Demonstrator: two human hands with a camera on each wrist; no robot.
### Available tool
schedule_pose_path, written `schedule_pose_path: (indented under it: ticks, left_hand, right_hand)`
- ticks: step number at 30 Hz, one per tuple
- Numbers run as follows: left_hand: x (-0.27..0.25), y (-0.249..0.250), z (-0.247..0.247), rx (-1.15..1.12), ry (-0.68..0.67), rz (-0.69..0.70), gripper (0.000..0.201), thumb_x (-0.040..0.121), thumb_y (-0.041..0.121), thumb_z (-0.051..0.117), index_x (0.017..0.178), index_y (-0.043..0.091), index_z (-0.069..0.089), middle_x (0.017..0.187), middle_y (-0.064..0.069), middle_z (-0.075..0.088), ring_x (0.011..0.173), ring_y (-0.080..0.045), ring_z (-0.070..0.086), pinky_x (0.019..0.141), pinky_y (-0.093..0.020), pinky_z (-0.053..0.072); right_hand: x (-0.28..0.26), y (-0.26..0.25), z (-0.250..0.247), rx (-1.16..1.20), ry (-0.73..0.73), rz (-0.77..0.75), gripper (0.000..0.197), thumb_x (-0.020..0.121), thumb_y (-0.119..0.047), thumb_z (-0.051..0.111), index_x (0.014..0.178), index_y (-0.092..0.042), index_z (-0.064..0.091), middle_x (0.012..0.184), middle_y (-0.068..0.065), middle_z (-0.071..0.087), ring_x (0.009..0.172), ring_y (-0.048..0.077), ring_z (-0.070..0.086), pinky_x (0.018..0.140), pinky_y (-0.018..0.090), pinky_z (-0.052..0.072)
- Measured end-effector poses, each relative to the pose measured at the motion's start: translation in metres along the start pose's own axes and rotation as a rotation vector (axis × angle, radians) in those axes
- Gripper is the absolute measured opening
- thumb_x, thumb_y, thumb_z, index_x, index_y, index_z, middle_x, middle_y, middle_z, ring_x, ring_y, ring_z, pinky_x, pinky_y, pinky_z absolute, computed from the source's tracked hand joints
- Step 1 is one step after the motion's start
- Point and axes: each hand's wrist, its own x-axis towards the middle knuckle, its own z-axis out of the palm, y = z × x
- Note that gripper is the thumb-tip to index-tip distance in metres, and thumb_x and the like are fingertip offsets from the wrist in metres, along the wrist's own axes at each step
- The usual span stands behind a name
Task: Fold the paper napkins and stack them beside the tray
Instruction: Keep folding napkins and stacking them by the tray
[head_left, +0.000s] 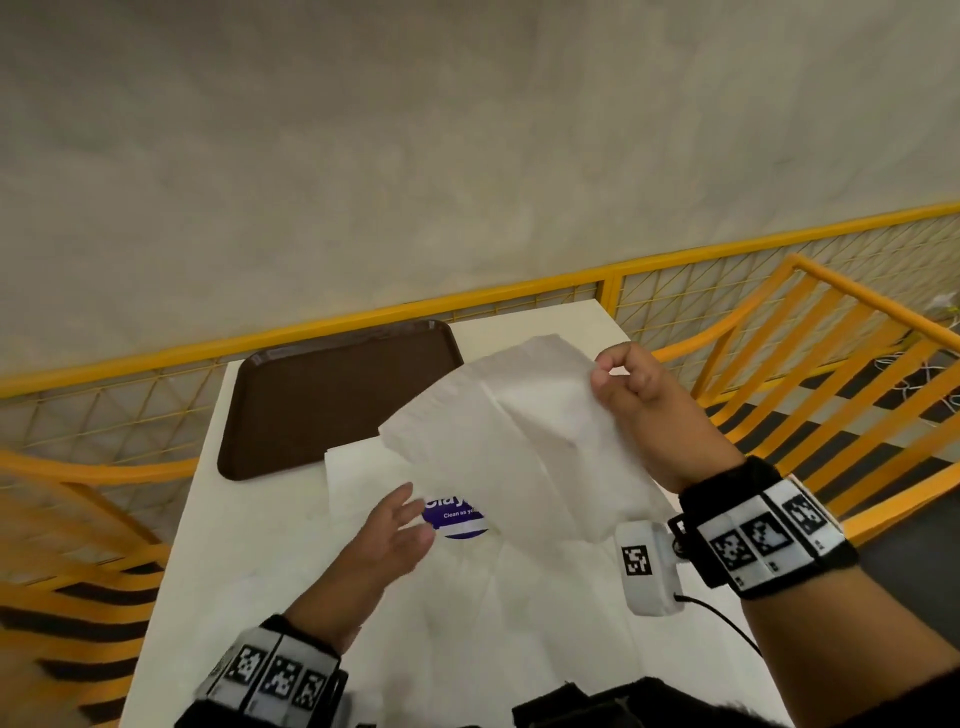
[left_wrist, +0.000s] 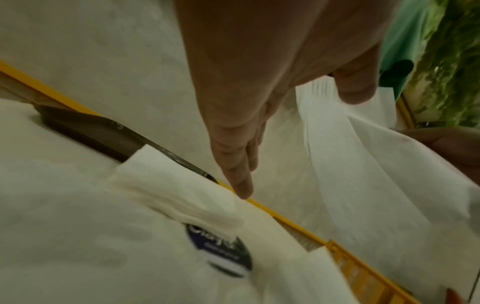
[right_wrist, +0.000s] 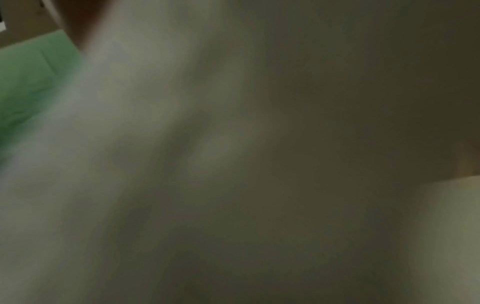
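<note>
My right hand (head_left: 618, 382) pinches the far right corner of a white paper napkin (head_left: 509, 431) and holds it up over the table. The napkin (left_wrist: 350, 164) hangs loose and partly unfolded. My left hand (head_left: 400, 525) hovers below its lower left edge with fingers straight, holding nothing; in the left wrist view its fingers (left_wrist: 241, 179) point away over the table. A stack of white napkins (head_left: 363, 473) lies flat under the raised one, next to the near right corner of the brown tray (head_left: 322, 405). The right wrist view is a blur of white paper.
The white table (head_left: 291, 571) bears a round blue sticker (head_left: 454, 517) beside the stack. Yellow wire fencing (head_left: 363, 317) runs along the table's far edge. Yellow chairs (head_left: 831, 364) stand at both sides. A wrist camera's cable (head_left: 727, 623) trails at the right.
</note>
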Motion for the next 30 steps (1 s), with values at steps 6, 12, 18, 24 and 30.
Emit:
schedule_pose_path:
  ticks: [6, 12, 18, 24, 30]
  left_hand:
    - [-0.002, 0.044, 0.017, -0.324, 0.115, 0.070, 0.027, 0.094, 0.026, 0.051, 0.118, 0.019, 0.059, 0.111, 0.005, 0.072, 0.100, -0.012, 0.069, 0.083, -0.029, 0.051]
    - [-0.008, 0.046, 0.022, -0.307, 0.125, 0.109, 0.025, 0.101, 0.023, 0.040, 0.113, 0.022, 0.062, 0.107, 0.004, 0.074, 0.098, -0.012, 0.070, 0.082, -0.028, 0.053]
    - [-0.011, 0.049, 0.024, -0.390, 0.055, 0.139, 0.036, 0.102, 0.025, 0.033, 0.123, 0.015, 0.060, 0.116, -0.009, 0.070, 0.110, -0.023, 0.065, 0.091, -0.033, 0.052]
    - [-0.010, 0.044, 0.018, -0.499, 0.001, 0.146, 0.056, 0.094, 0.054, 0.032, 0.129, 0.018, 0.057, 0.124, -0.011, 0.065, 0.118, -0.025, 0.061, 0.096, -0.034, 0.052]
    - [-0.010, 0.044, 0.021, -0.522, -0.013, 0.178, 0.042, 0.088, 0.044, 0.056, 0.111, 0.013, 0.071, 0.111, -0.015, 0.070, 0.105, -0.027, 0.067, 0.082, -0.032, 0.057]
  right_hand:
    - [-0.013, 0.003, 0.018, -0.225, 0.086, -0.044, 0.012, 0.098, -0.030, 0.049, 0.088, -0.024, 0.052, 0.068, 0.005, 0.063, 0.061, 0.018, 0.055, 0.057, 0.029, 0.040]
    - [-0.037, -0.002, 0.057, -0.409, 0.221, -0.335, 0.016, 0.087, -0.024, 0.067, 0.077, -0.021, 0.057, 0.069, -0.011, 0.063, 0.066, 0.001, 0.057, 0.057, 0.010, 0.039]
    - [-0.055, -0.005, 0.105, -0.431, -0.073, -0.584, 0.010, 0.086, -0.025, 0.063, 0.078, -0.020, 0.058, 0.085, -0.006, 0.063, 0.068, 0.004, 0.054, 0.062, 0.011, 0.041]
    - [-0.055, 0.009, 0.127, -0.540, -0.146, -0.592, 0.017, 0.090, -0.033, 0.055, 0.083, -0.017, 0.058, 0.092, -0.005, 0.060, 0.080, 0.005, 0.052, 0.070, 0.020, 0.047]
    - [-0.052, 0.014, 0.121, -0.427, -0.130, -0.639, 0.020, 0.092, -0.026, 0.054, 0.097, -0.013, 0.069, 0.099, -0.003, 0.067, 0.090, 0.006, 0.057, 0.080, 0.015, 0.045]
